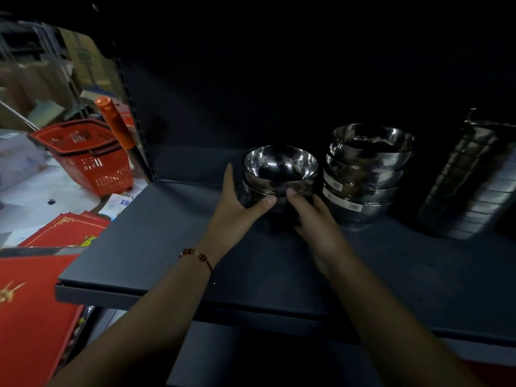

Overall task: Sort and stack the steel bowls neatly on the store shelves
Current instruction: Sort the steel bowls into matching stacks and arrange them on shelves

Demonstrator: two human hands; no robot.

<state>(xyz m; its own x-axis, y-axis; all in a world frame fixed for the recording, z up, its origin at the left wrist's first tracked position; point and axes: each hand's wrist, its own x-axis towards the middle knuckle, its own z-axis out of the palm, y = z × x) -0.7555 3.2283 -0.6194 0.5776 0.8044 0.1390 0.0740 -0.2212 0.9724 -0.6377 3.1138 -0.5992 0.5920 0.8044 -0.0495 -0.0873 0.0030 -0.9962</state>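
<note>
A short stack of small steel bowls (280,167) stands on the dark grey shelf (156,236), near its middle. My left hand (237,202) wraps the stack's left side, thumb across the front. On the stack's lower right side my right hand (312,216) grips it, thumb touching the front. Just to the right stands a taller stack of larger steel bowls (365,174) with barcode labels on their sides. Further right, a leaning column of dark nested steel pieces (469,180) rests on the shelf; its exact form is too dim to tell.
The shelf's perforated upright (134,121) rises at the left. Beyond it sit stacked red shopping baskets (86,155), an orange-handled tool (114,121), and red printed boxes (36,300) on the floor at lower left. The shelf back is dark.
</note>
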